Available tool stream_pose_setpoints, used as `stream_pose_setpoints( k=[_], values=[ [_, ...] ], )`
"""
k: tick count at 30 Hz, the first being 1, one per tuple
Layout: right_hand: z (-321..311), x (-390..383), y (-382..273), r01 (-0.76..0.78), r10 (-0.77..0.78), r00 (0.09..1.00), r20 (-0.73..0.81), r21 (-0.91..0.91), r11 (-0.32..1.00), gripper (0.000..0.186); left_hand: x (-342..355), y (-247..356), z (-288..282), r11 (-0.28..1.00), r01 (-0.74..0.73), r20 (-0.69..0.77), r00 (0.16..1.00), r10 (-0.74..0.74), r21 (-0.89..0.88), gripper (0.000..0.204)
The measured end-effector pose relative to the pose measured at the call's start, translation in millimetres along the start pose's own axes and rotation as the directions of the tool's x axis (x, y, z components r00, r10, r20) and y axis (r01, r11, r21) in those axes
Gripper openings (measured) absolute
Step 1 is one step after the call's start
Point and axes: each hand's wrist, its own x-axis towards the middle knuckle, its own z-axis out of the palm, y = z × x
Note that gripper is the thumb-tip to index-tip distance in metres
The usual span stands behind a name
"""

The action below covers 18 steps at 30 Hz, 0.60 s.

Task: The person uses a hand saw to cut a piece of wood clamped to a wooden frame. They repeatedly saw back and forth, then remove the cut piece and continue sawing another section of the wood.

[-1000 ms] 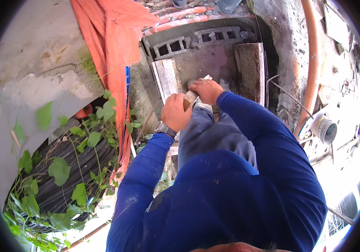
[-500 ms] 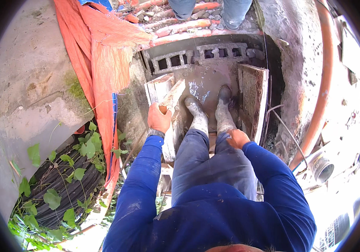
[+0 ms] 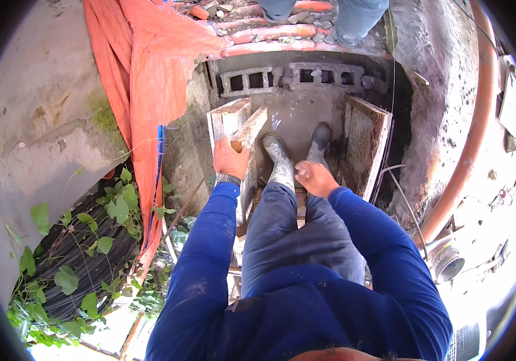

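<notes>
My left hand (image 3: pixel 230 160), with a watch on its wrist, is closed round the near end of a wooden beam (image 3: pixel 251 128). The beam slants away beside an upright board form (image 3: pixel 228 120) on the left. My right hand (image 3: pixel 318 179) hovers over my right shin, its fingers loosely bent and a little apart, with nothing visible in them. Below it, my muddy rubber boots (image 3: pixel 280 157) stand in wet grey mud or concrete (image 3: pixel 294 111). A second wooden form (image 3: pixel 369 144) leans at the right.
Hollow concrete blocks (image 3: pixel 327 75) line the pit's far wall. Beyond them are orange pipes (image 3: pixel 270 33) and another person's legs (image 3: pixel 357 21). An orange tarp (image 3: pixel 150 78) hangs at the left, above coiled black cable (image 3: pixel 83 259) and vines. A long orange pipe (image 3: pixel 477 120) runs down the right.
My right hand has lifted from my right thigh and moved left and forward, over the shin. The left hand keeps its hold on the beam. The view has shifted slightly.
</notes>
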Motion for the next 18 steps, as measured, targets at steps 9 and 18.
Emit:
stream_pose_setpoints(
  k=[9,18],
  values=[
    [76,135,-69,-0.082,0.113,0.994,-0.011,0.619,0.781,0.07,3,-1,6,0.999,-0.015,0.033,0.999,0.016,-0.046,0.05],
    [126,130,-101,-0.148,0.339,0.94,-0.036,0.853,0.501,0.066,34,-50,-4,0.977,-0.149,-0.284,0.954,0.101,-0.153,0.051]
  ],
)
